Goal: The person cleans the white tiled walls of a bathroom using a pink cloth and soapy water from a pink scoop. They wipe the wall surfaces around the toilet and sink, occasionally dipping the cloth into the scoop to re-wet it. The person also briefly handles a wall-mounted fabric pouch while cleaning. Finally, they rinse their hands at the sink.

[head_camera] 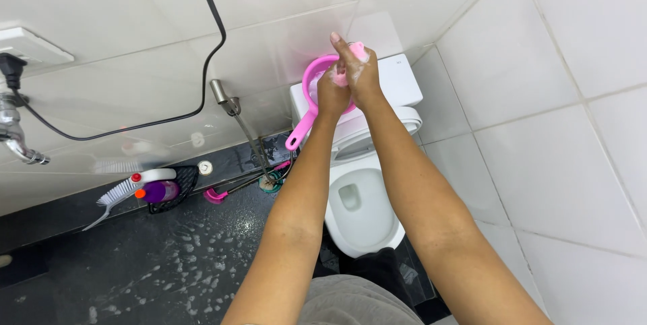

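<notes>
In the head view, both hands meet above the white toilet tank [399, 79]. The left hand [331, 92] is closed around the rim side of a pink plastic dipper [311, 89], whose bowl sits just under and left of the hands while its handle hangs down toward the left. The right hand [362, 72] presses against the left, fingers stretched upward, with a small pink soapy item [357, 51] caught between them; whether it truly grips it I cannot tell. Below lies the open toilet bowl [360, 210]. Well apart to the left, on the wet dark floor [168, 257], stand a white brush [125, 190] and a purple bottle [160, 192] near a black holder [183, 187].
</notes>
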